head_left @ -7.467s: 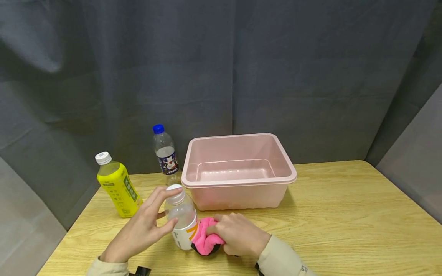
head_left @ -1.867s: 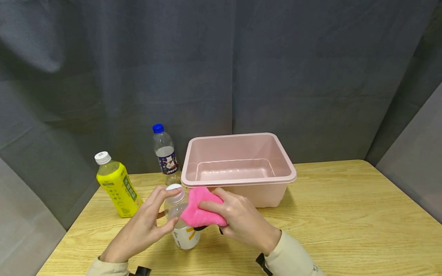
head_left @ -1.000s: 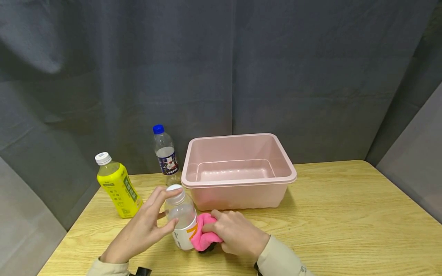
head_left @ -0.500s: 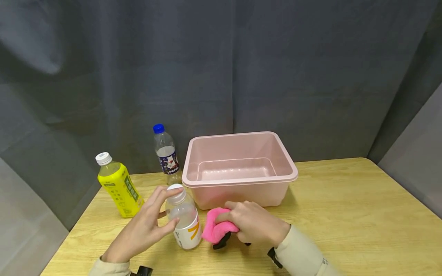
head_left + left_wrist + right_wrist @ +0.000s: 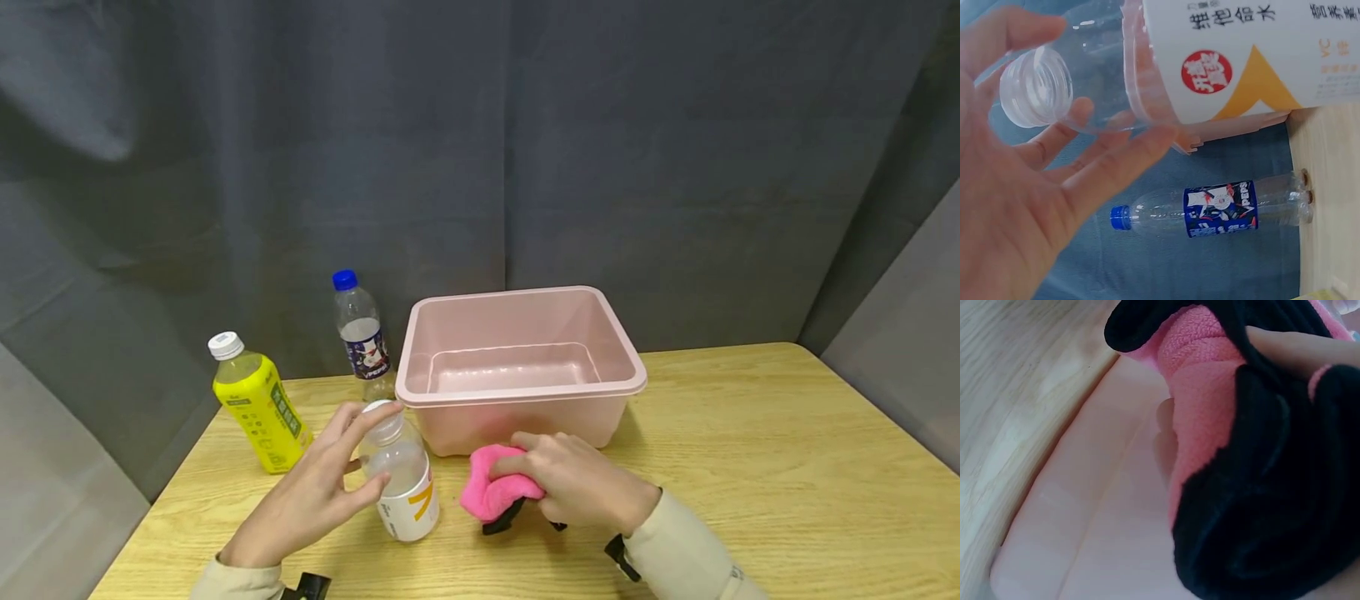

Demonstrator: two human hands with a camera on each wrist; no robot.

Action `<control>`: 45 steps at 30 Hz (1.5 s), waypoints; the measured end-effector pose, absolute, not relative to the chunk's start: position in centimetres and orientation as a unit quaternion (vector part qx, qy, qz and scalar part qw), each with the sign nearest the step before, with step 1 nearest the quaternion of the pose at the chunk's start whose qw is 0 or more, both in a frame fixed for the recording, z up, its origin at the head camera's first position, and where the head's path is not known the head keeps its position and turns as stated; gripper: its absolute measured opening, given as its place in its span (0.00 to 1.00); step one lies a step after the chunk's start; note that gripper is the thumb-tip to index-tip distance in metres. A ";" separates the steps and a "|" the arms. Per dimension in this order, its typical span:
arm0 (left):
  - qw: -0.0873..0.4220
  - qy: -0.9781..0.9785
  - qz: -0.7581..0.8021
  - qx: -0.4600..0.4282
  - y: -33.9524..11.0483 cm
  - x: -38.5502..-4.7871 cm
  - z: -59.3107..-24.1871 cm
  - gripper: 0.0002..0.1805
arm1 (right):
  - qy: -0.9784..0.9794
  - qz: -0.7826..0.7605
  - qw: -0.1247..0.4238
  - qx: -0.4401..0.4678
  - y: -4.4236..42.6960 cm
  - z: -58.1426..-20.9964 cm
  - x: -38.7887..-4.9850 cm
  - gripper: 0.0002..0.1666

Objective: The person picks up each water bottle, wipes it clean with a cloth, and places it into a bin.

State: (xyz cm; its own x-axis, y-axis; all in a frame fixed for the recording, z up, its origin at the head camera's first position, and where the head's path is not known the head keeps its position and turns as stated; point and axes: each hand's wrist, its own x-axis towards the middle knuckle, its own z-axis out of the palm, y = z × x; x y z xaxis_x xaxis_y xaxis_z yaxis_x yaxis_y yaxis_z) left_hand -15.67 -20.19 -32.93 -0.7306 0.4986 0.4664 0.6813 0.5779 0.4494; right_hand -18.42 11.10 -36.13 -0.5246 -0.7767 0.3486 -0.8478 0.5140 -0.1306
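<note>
In the head view my left hand curls round the upper part of a clear plastic bottle with a white label. Its index finger lies over the white cap; the bottle stands upright on the table. The left wrist view shows the fingers about this bottle's neck and shoulder. My right hand grips a bunched cloth, pink on one side and black on the other, just right of the bottle and apart from it. Up close in the right wrist view, folds of the cloth hide most of the fingers.
A pink plastic tub stands behind both hands. A blue-capped Pepsi bottle stands to its left, and a yellow-labelled bottle farther left. Dark curtain closes off the back of the wooden table.
The right hand rubbed the cloth over the bottle's label and shoulder, then drew it away to the right. The left hand stayed at the bottle; its index finger rose slightly off the cap.
</note>
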 end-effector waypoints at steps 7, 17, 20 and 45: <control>0.134 -0.872 -0.317 -0.348 -20.7 -15.8 -32.3 0.36 | -0.862 0.150 0.119 0.470 11.4 -36.2 -18.4 0.31; 0.134 -0.840 -0.409 -0.330 -23.3 -16.4 -32.6 0.35 | -0.867 0.160 0.108 0.459 12.0 -36.5 -18.5 0.33; 0.105 -0.819 -0.455 -0.333 -23.9 -16.6 -33.0 0.36 | -0.870 0.160 0.106 0.454 12.2 -36.6 -18.5 0.34; 0.051 -0.672 -0.635 -0.378 -24.5 -18.4 -33.2 0.32 | -0.876 0.174 0.084 0.442 12.6 -37.0 -18.6 0.33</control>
State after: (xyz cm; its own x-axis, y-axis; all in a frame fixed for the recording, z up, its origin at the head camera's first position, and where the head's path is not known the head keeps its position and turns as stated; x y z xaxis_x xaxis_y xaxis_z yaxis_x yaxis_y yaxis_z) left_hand -18.39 -24.52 -33.19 -0.7094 0.4423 0.5488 0.5728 -0.0919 0.8145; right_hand -18.56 12.61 -36.97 -0.5950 -0.7451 0.3014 -0.8037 0.5488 -0.2298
